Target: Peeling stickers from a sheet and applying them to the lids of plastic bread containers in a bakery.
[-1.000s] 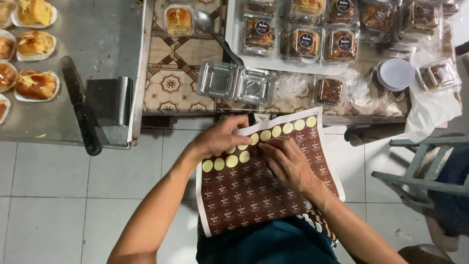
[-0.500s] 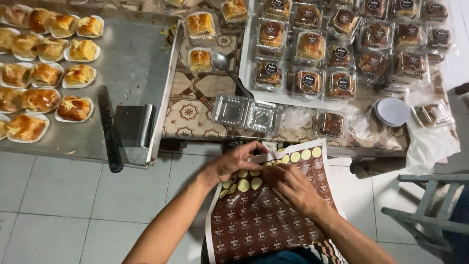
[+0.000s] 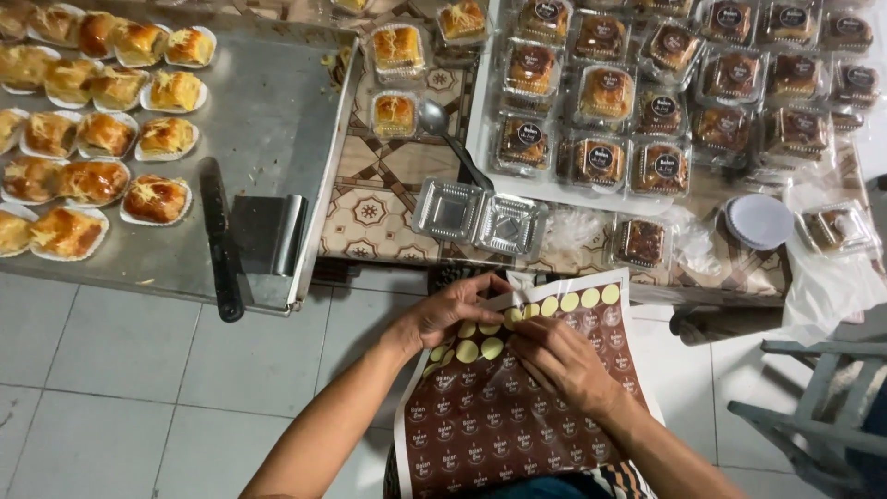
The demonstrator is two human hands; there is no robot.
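A sheet of round brown stickers (image 3: 517, 416) lies on my lap, its top rows peeled to yellow blanks. My left hand (image 3: 453, 310) grips the sheet's upper left edge, thumb pressing on it. My right hand (image 3: 559, 360) rests on the sheet beside it, fingertips pinching at a sticker near the peeled row. An open, empty clear plastic clamshell box (image 3: 479, 217) sits on the patterned table just above my hands.
A white tray (image 3: 480, 139) holds several boxed pastries with round labels. A metal tray (image 3: 268, 120) at left carries several unboxed pastries in paper cups, with a black-handled scraper (image 3: 222, 240). A spoon (image 3: 443, 134), white lids (image 3: 759, 220) and a grey chair (image 3: 813, 407) are nearby.
The view has shifted so the table and trays sit lower in frame. My hands stay on the sticker sheet, the right fingers working a little further along the peeled row.
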